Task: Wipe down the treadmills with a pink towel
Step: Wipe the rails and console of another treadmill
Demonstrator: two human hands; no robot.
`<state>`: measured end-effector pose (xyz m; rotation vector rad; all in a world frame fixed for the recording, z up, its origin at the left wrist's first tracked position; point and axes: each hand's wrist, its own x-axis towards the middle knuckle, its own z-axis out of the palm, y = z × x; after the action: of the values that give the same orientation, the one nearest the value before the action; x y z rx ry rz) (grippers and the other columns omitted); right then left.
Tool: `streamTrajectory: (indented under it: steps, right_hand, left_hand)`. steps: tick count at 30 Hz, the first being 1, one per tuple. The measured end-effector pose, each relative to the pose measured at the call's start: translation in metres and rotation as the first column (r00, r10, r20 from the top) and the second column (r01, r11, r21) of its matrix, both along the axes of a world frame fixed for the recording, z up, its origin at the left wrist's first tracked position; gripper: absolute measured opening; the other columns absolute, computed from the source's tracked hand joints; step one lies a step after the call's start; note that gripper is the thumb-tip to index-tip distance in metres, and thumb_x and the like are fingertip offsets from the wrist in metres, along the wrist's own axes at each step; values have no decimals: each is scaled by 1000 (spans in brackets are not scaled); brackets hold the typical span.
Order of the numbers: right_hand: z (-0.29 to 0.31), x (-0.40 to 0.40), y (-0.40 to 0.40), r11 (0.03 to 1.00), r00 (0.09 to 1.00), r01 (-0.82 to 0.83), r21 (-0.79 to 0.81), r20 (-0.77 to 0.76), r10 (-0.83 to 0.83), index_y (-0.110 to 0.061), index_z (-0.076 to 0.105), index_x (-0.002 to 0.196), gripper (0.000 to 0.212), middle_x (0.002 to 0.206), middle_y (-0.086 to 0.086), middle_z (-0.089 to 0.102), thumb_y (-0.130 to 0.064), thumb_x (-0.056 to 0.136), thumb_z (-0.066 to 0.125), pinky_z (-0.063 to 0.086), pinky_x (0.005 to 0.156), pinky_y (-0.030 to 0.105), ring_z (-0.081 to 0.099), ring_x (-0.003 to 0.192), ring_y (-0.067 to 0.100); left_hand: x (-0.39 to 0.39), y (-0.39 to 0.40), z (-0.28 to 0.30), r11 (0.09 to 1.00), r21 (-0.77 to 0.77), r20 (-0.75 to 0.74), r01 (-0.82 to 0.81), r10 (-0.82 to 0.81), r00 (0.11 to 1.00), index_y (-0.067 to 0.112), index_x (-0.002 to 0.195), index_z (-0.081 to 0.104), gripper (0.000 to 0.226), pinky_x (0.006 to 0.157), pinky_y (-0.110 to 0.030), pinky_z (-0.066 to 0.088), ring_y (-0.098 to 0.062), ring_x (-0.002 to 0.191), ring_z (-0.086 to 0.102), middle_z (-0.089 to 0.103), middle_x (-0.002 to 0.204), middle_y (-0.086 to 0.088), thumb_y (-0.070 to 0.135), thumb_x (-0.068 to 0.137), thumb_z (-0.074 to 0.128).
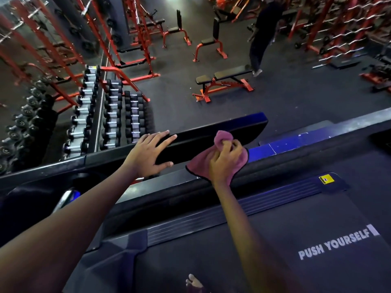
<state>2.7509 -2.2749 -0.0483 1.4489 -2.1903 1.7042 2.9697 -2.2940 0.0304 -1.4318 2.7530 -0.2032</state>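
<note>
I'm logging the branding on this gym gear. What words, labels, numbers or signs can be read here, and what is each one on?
"PUSH YOURSELF": white capitals on the treadmill belt.
Yellow sticker at the end of the treadmill's ribbed side rail: print too small to read.
Marking on the red frame of the flat bench: too blurred to read.
Dumbbells: no legible numbers.

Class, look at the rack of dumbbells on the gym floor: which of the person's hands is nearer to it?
Left. The left hand rests flat on the black treadmill bar, just right of the dumbbell rack. The right hand, gripping the pink towel, is farther right along that bar.
</note>
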Motion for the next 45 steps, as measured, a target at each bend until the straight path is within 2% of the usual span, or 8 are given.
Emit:
streamTrajectory:
  steps: [7,12,17,21,27,32,40,45]
  right_hand:
    - [22,-4,2,1000,991,3,31,135,-7,1,57,90,23,102,27,53,12,72,50,49,77,36,57,86,37]
    - [11,34,8,981,971,-191,-16,-148,187,-13,45,93,17,108,18,51,-3,79,45,43,74,40,46,90,30]
    - [-1,13,12,976,979,-172,133,-89,184,-12,53,103,31,105,10,52,-33,82,43,40,94,48,44,105,30]
    - [20,45,13,978,976,-207,28,-63,208,-13,53,112,22,118,13,46,-16,91,48,43,90,38,43,105,26]
    - [-14,41,21,910,710,-401,104,-592,381,-21,40,92,21,111,18,44,-7,76,42,49,66,44,52,88,36]
    - [1,30,15,938,874,-344,37,-352,335,-16,42,94,15,110,18,46,-8,82,44,48,67,49,41,98,32]
    - [-15,37,9,851,545,-524,47,-749,377,-20,46,99,37,109,14,38,0,71,58,46,63,38,39,85,29]
    - [5,48,10,870,708,-491,-47,-604,367,-20,47,107,33,113,12,38,-6,78,45,45,65,40,40,92,29]
  left_hand:
    - [19,26,-8,984,-18,-108,-175,173,979,18,148,21,86,112,-50,16,-27,140,25,28,152,-7,46,77,58]
    - [50,51,-23,928,-106,-123,-358,345,931,11,146,26,102,108,-59,18,-36,138,25,32,150,-15,29,62,81]
    - [44,52,-23,909,-34,-127,-415,408,904,12,149,18,108,111,-57,4,-36,143,11,18,155,-15,30,62,79]
    - [42,52,-19,904,3,-129,-428,425,896,18,150,4,112,113,-50,-4,-30,144,-1,5,157,-9,24,63,75]
    - [47,56,-13,898,60,-207,-436,439,875,14,150,3,108,114,-42,-5,-23,145,0,6,158,-3,7,63,66]
    - [49,55,-8,893,105,-197,-438,451,871,13,150,0,105,114,-37,-7,-19,145,-4,-1,158,0,2,66,63]
    - [49,58,-7,873,63,-179,-484,487,855,21,150,0,101,115,-39,-6,-25,145,-8,-7,157,-9,2,71,60]
    - [49,67,-8,795,47,-150,-604,604,783,36,148,-4,102,114,-49,-8,-30,144,-12,-10,157,-12,15,77,65]
